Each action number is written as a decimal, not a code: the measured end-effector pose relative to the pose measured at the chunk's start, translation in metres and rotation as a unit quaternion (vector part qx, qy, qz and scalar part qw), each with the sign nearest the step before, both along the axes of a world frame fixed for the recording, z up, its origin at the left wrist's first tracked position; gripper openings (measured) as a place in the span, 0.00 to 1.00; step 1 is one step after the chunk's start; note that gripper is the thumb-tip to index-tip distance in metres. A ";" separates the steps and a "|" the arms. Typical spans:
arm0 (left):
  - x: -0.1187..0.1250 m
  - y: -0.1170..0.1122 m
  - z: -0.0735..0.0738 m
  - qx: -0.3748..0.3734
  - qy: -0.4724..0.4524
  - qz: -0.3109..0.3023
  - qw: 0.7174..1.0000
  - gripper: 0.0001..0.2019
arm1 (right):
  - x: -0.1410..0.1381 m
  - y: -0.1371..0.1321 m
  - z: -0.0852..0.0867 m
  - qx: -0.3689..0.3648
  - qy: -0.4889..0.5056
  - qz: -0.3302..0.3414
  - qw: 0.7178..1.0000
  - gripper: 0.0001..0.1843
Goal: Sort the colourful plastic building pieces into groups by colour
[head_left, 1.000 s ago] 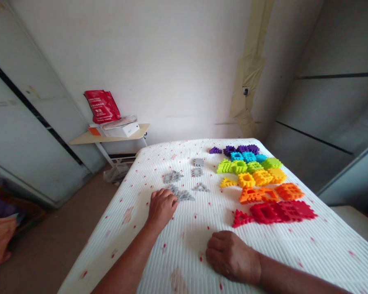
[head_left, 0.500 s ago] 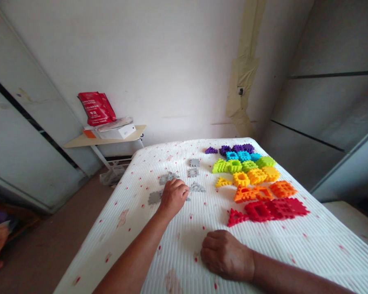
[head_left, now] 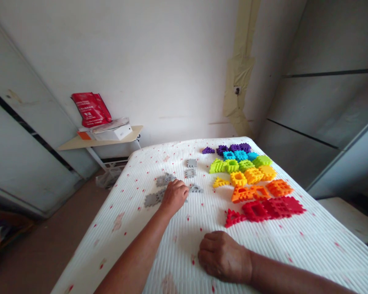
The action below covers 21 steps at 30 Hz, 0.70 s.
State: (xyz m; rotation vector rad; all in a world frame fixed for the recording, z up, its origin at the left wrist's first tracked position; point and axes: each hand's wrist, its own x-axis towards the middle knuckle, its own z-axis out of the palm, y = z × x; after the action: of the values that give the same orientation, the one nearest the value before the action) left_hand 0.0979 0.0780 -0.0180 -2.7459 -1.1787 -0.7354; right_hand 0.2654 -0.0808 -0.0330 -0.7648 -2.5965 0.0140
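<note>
White ribbed bed cover [head_left: 178, 249], red specks, pale wall [head_left: 159, 61] behind. Left fingers [head_left: 183, 188] bent, nearly together; can't tell if they grip anything. Left hand [head_left: 174, 196] partly hides grey toothed pieces [head_left: 151, 199]; grey triangular piece [head_left: 196, 189] sits just beside the fingertips. Right hand [head_left: 222, 257]: fist resting on cover, palm hidden. Farther back: grey square frame [head_left: 185, 174], grey square plate [head_left: 191, 163]. Right side: coloured block rows, red [head_left: 290, 205] nearest, purple [head_left: 244, 147] farthest. Far left: red bag [head_left: 90, 110], white box [head_left: 116, 132] on small desk [head_left: 72, 143].
</note>
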 end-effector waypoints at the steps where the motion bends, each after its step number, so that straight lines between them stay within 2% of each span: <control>1: 0.000 0.000 -0.001 0.002 -0.007 0.001 1.000 0.06 | 0.000 0.000 0.000 -0.002 -0.001 -0.001 1.000 0.11; 6: -0.017 -0.002 0.001 0.027 -0.074 0.027 0.997 0.07 | 0.002 -0.001 0.002 -0.017 0.002 -0.009 1.000 0.12; 11: -0.063 -0.016 0.001 0.060 -0.177 0.096 0.978 0.09 | 0.000 0.006 0.007 -0.042 0.021 -0.041 0.998 0.13; 14: -0.093 -0.028 -0.007 0.019 -0.245 0.145 0.959 0.09 | -0.010 0.016 0.014 -0.049 0.027 -0.073 0.996 0.13; 16: -0.110 -0.034 -0.012 -0.035 -0.291 0.205 0.934 0.10 | -0.019 0.025 0.019 -0.053 0.018 -0.099 0.993 0.12; 19: -0.128 -0.038 -0.017 -0.105 -0.399 0.298 0.861 0.11 | -0.033 0.042 0.025 -0.062 -0.026 -0.144 0.987 0.11; 21: -0.135 -0.037 -0.018 -0.120 -0.458 0.331 0.816 0.13 | -0.042 0.055 0.028 -0.073 -0.055 -0.183 0.979 0.10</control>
State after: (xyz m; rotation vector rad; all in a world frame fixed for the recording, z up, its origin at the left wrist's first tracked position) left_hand -0.0372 0.0409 -0.0361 -1.7613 -2.3149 -1.9424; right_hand 0.2234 -0.0263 -0.0046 -1.3209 -2.5361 0.0525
